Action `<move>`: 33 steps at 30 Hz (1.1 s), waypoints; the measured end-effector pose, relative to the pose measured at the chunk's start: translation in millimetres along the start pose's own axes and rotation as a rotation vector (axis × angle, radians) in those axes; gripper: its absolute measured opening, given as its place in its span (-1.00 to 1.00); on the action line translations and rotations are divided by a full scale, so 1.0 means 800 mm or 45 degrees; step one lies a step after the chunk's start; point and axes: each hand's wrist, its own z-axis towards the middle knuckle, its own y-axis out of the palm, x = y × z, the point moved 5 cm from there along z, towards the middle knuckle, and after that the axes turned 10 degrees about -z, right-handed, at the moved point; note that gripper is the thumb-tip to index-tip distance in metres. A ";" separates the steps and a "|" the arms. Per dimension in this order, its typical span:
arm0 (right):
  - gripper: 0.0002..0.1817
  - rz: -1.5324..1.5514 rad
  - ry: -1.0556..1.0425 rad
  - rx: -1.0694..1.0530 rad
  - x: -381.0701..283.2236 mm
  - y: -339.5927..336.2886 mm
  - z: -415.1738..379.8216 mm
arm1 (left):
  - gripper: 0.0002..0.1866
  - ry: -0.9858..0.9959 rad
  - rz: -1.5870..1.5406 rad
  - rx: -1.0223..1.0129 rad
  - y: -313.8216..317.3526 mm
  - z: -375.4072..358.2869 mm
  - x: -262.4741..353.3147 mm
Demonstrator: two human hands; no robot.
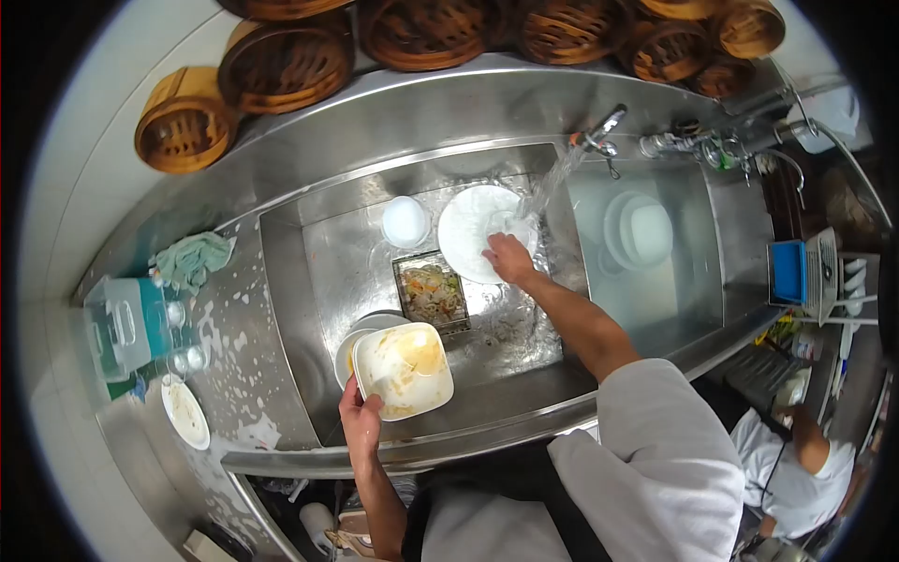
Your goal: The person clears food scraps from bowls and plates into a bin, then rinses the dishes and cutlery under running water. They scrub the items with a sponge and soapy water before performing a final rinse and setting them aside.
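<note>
My left hand (362, 417) grips the edge of a square white bowl (412, 361), tilted and smeared with yellow-brown food residue. Under the bowl, grey-white plates (343, 361) lie partly hidden in the sink. My right hand (510, 258) is over a round white plate (464, 229), its fingers curled at something whitish beside the running water; splashing hides what they hold. Between the hands a square strainer basket (433, 295) contains food scraps. A small white bowl (405, 221) sits to the left of the round plate.
Water runs from a tap (599, 131) at the back. The right basin (609, 290) holds water with white dishes (646, 229) under it. On the left counter are a green cloth (192, 260), a plastic tub (117, 323) and a dirty plate (185, 412). Bamboo steamers (286, 66) line the back. Another person (796, 468) works at right.
</note>
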 end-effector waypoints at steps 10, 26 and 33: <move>-0.75 0.518 -0.450 0.542 -0.144 -0.130 0.020 | -0.40 -0.009 -0.016 0.090 -0.037 -0.013 -0.002; -0.84 -0.521 -0.798 0.529 -0.217 -0.044 0.081 | -0.39 -0.040 -0.037 0.091 -0.038 -0.021 -0.004; -0.75 0.026 -0.526 0.729 -0.204 -0.115 0.070 | -0.38 -0.035 -0.032 0.086 -0.039 -0.014 -0.004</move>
